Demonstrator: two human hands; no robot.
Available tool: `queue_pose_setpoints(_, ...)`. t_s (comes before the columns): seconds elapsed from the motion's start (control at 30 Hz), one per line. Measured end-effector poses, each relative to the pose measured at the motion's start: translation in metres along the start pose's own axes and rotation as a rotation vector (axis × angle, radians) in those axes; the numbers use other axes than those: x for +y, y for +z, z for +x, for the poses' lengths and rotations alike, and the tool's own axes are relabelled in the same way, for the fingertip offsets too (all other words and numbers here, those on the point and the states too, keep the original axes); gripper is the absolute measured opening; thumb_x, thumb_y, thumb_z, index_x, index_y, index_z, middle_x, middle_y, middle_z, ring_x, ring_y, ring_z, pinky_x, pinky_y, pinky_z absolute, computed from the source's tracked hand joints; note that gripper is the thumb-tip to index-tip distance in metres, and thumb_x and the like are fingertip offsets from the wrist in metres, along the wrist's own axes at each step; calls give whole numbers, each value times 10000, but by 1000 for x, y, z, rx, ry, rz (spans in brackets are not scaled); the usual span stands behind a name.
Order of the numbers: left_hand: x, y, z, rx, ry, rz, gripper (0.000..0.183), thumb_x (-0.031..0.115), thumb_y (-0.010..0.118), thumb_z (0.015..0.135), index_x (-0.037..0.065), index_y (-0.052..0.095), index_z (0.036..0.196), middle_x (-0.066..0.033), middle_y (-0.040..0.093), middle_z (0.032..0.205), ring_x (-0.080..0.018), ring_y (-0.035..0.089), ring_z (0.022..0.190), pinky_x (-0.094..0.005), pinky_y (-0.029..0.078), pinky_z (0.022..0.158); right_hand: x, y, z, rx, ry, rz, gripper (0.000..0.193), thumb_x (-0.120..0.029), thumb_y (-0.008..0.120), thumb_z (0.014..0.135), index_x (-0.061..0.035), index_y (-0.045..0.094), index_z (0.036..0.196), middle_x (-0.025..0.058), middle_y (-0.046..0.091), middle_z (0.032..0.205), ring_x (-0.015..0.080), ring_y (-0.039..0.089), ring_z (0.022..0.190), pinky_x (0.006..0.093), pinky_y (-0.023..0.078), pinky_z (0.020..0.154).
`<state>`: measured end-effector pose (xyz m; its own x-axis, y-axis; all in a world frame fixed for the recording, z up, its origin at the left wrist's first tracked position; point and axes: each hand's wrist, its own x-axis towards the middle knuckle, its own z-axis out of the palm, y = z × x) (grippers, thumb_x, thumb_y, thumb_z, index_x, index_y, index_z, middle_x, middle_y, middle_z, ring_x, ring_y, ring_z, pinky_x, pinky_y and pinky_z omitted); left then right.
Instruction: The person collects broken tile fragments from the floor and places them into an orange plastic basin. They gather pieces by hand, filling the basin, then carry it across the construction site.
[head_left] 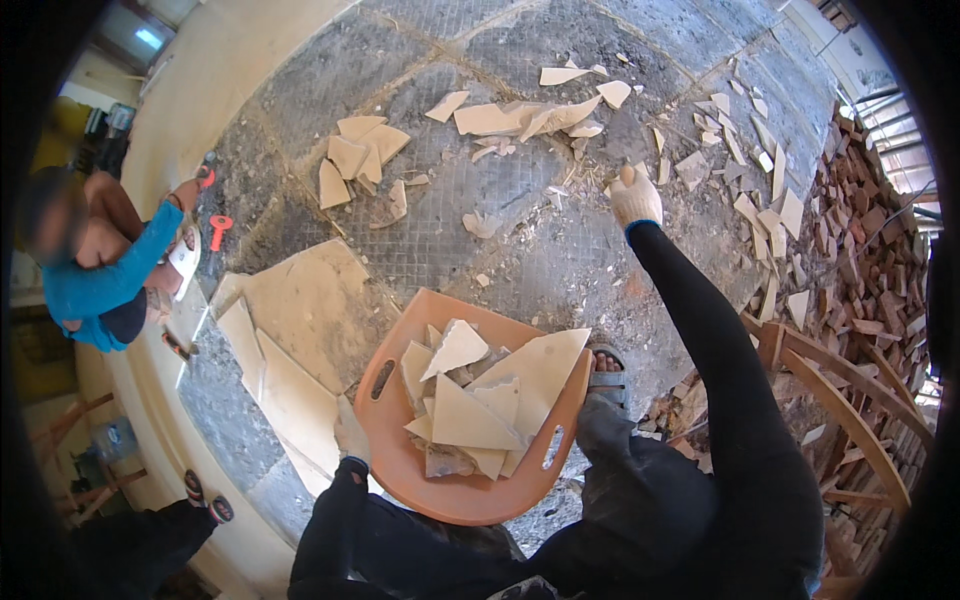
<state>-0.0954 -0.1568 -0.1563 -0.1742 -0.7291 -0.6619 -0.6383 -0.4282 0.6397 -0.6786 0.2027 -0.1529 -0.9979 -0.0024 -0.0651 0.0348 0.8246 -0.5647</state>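
Note:
An orange plastic basin (470, 502) with cut-out handles stands at my legs, loaded with several broken cream tile pieces (468, 415). My left hand (351, 432), in a pale glove, lies against the basin's left side, beside large tile slabs (300, 325). Its grip is partly hidden. My right arm is stretched forward over the dirty floor. At its end my right hand (636, 198), in a pale blue-cuffed glove, is closed near the rubble; a small brownish shape shows at its fingertips. Beyond it lie long broken tile shards (525, 118).
At left, a person in a blue top (110, 285) crouches near an orange-handled tool (220, 230). More shards (365, 150) lie ahead, and others (770, 225) at right. A brick heap (865, 240) and a curved wooden frame (845, 385) stand along the right.

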Motion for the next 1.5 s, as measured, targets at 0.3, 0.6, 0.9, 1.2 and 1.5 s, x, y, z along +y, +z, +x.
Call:
queue_pose_setpoints(0.3,-1,1,5,48,33,39,749,595,455,1119,-93,689,1304,-164,756,1172,-253,706,1047,-383,554,958,3,35,-2,-127,-137,334,486,-384,717,916,-6,737,1220,224,762,940,399,740,943,480,552,860)
queue_pose_setpoints(0.6,-6,-2,8,44,18,36,720,575,467,1122,-84,697,1297,-169,762,1164,-257,713,1030,-381,560,935,-36,33,-40,-333,-31,526,477,-294,714,955,-28,712,1352,105,744,908,202,693,791,405,542,727)
queue_pose_setpoints(0.9,7,5,1,49,18,8,736,592,468,1113,-85,698,1286,-165,759,1151,-256,709,1038,-385,553,947,-53,53,-13,-496,147,862,453,-229,719,951,-15,715,1350,35,673,872,112,595,606,289,476,541)
queue_pose_setpoints(1.2,15,8,-15,63,69,130,757,610,475,1108,-95,705,1260,-165,762,1121,-250,707,999,-383,565,914,-43,45,-22,-456,22,593,485,-270,739,931,-11,713,1340,65,709,925,155,645,742,325,517,687)
queue_pose_setpoints(1.5,9,9,-4,88,57,77,750,608,488,1098,-89,718,1248,-165,767,1123,-246,709,1010,-386,556,940,-91,84,-17,-502,21,691,437,-270,749,920,-5,727,1266,40,674,858,130,597,640,327,495,575)
